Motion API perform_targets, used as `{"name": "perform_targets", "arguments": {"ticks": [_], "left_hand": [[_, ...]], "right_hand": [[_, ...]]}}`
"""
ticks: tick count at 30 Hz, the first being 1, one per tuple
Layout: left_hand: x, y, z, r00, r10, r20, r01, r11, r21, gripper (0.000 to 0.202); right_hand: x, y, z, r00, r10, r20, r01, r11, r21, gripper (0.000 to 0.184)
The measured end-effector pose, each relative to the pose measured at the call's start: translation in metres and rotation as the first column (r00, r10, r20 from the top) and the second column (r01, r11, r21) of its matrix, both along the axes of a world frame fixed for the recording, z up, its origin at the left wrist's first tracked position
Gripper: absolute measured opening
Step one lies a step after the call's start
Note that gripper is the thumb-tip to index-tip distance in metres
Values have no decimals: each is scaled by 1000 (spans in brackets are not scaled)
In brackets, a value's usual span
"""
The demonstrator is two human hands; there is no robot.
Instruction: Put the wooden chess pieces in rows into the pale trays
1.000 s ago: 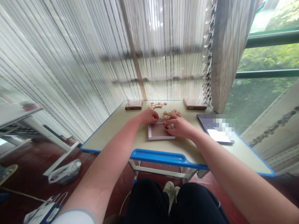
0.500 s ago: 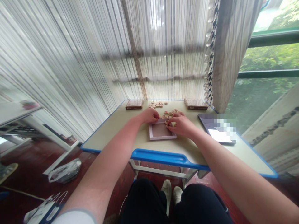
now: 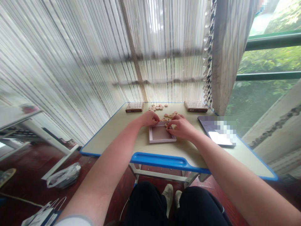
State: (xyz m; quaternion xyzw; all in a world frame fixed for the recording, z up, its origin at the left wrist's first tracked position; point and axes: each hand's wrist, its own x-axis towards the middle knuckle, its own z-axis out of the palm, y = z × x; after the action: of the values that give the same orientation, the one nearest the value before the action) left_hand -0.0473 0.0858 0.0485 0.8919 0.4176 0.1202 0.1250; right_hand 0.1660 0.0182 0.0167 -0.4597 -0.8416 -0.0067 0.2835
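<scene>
A shallow open box (image 3: 162, 141) with pale pinkish walls and a brown bottom lies on the table in front of me. My left hand (image 3: 150, 118) is at its far left corner, fingers curled and pressed together; what they hold, if anything, is hidden. Over the box's right side, my right hand (image 3: 180, 125) is bent round wooden xiangqi pieces, one piece (image 3: 174, 126) showing between thumb and fingers. Just beyond the box lies a loose cluster of round pieces (image 3: 170, 116), partly covered by my right hand. Farther back sits a second group of pieces (image 3: 158, 107).
Two flat brown boxes stand at the back, one box (image 3: 134, 107) left and another box (image 3: 196, 106) right. A dark tablet (image 3: 219, 138) lies at the right. The blue table edge (image 3: 162, 159) has a pen groove. Bags (image 3: 64, 176) rest on the floor at left.
The view has shifted slightly. My right hand stays at the box's right side with almost the same grip, and my left hand keeps to the far left corner.
</scene>
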Motion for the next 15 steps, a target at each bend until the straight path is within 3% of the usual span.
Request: {"name": "perform_targets", "arguments": {"ticks": [3,5,9,12,15], "left_hand": [[0,1,-1,1000,7,11,-6,1000,-10,29],[1,0,-1,1000,15,16,-14,1000,-8,28],[2,1,-2,1000,14,17,-14,1000,-14,28],[1,2,-2,1000,6,16,-6,1000,-17,28],[2,2,-3,1000,-3,16,3,1000,-7,28]], "right_hand": [[1,2,2,997,-49,-53,50,999,18,19],[4,5,3,978,-164,-128,173,983,57,26],[14,16,-2,888,-410,-210,434,897,84,37],[20,25,-10,889,-437,-138,443,897,12,40],[21,29,-14,928,-366,-76,362,930,-63,43]]}}
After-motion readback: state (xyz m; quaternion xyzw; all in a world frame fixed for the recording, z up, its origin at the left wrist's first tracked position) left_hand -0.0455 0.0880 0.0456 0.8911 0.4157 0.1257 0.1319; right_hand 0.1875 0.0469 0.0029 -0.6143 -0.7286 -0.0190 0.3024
